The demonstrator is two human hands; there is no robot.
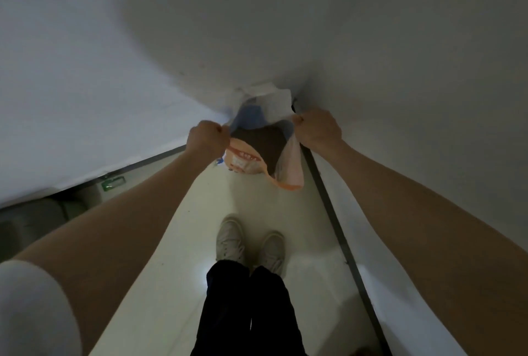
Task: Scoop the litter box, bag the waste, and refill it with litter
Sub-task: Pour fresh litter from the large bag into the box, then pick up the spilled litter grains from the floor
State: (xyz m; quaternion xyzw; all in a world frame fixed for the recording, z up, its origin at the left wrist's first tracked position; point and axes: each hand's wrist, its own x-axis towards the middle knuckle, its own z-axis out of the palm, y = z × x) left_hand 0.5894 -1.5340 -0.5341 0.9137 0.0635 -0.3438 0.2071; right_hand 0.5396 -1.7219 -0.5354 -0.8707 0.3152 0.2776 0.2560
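Stage: bagging, I'd say. The person stands in a narrow corridor holding a plastic bag (265, 153) up in front of them, both arms stretched out.
Left hand (206, 138): fingers curled into a fist, pinching the bag's left edge or handle.
Right hand (318, 130): fingers curled likewise, gripping the bag's right edge; the two hands pull the mouth apart.
Bag position: hanging in the air between the fists, above the far end of the floor (177, 227), close to the corner where the two walls meet.
Bag contents: something dark brown shows in the middle and something blue behind it; I cannot tell whether that is scooped waste.
Done so far: hard to judge. No litter box, scoop or litter sack is in sight, so neither scooping nor refilling can be confirmed.
Left to do: at the least, the bag is not yet tied; the refill looks outstanding.
Bag material: thin, crinkled, translucent film, white at the top, peach-orange with printed marks lower down; limp, folding on itself.
Floor: pale, smooth and glossy, with light glare near the pale shoes (251, 244).
Walls: plain matt white, edged with a dark skirting strip (328, 207) along the right side.
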